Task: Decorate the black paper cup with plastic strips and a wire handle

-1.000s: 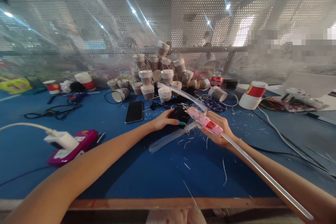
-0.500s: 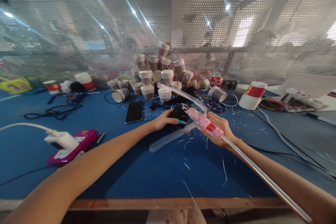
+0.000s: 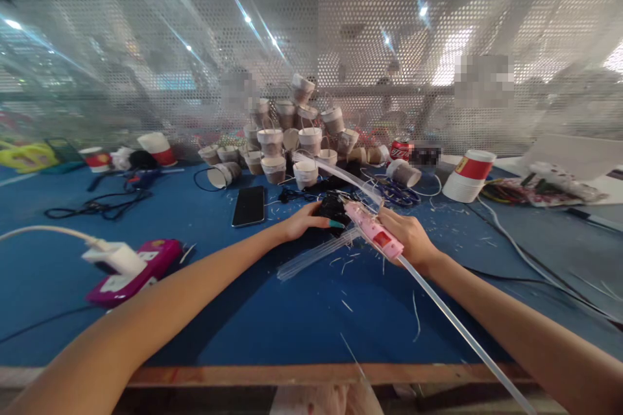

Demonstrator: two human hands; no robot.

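Note:
My right hand [image 3: 406, 233] is wrapped round a pink hot glue gun [image 3: 377, 230], with a long clear glue stick [image 3: 452, 314] coming out of its rear end. The gun's nozzle points at a crumpled black thing [image 3: 332, 207], whose kind I cannot make out. My left hand [image 3: 307, 222] grips this black thing from the left, thumb on top. Just below the hands lies a bundle of clear glue sticks [image 3: 311, 256] on the blue table. Behind the gun, a translucent strip [image 3: 345, 175] reaches toward the cups.
Small white-and-brown cups with handles [image 3: 270, 142] are piled at the back. A phone [image 3: 248, 206] lies left of my left hand. A purple power strip [image 3: 141, 272] with a white plug is at the left. Stacked paper cups [image 3: 470, 175] and cables are at the right.
My right hand has turned the glue gun slightly, its rear end shifting left and toward me, and the trailing glue stick swung with it. My left hand stays nearly still on the black thing.

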